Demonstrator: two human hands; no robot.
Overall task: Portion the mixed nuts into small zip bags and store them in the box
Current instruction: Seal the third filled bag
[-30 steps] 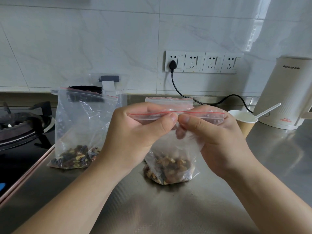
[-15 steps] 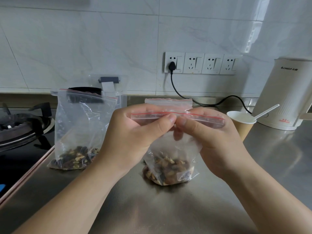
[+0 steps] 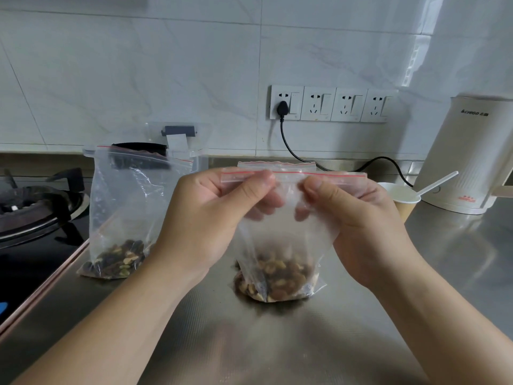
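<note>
Steel counter point(image 3: 458, 259) — held upright on it a clear zip bag point(image 3: 280, 234), nuts point(image 3: 277, 276) pooled low, red-striped top pinched by left hand point(image 3: 211, 218) and right hand point(image 3: 358, 226); counted three bags.

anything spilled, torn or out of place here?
Nothing stands out. Both hands, left and right, pinch the zip strip of the small bag; its nuts stay inside. The larger bag stands upright by the stove, top open, with no loose nuts visible on the counter.
</note>
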